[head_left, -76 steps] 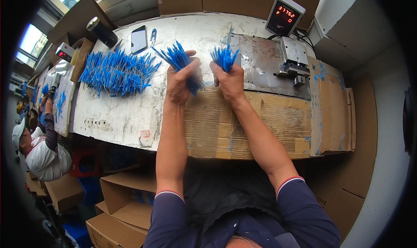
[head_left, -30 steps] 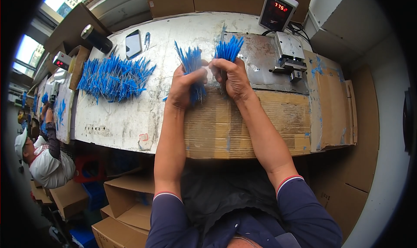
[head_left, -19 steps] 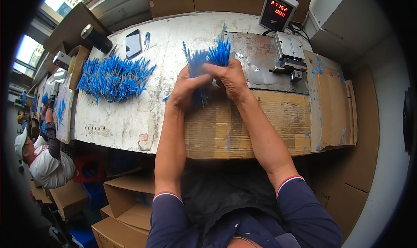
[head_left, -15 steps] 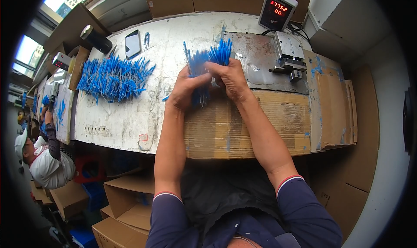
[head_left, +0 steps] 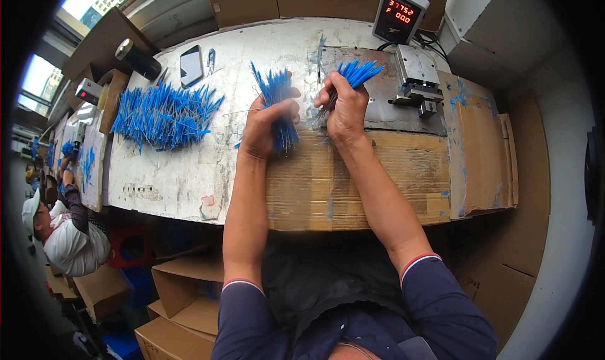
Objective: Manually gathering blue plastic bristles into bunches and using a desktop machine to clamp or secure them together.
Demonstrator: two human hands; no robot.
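Over the worktable [head_left: 170,183], your left hand [head_left: 259,128] is gripping a bunch of blue sticks [head_left: 275,87] — your right hand [head_left: 346,111], apart from it, is clasping a second bunch [head_left: 358,74], its blue ends slanting rightward. To the left, a loose pile of similar sticks [head_left: 164,115] is lying on the worktable — near a phone [head_left: 191,66].
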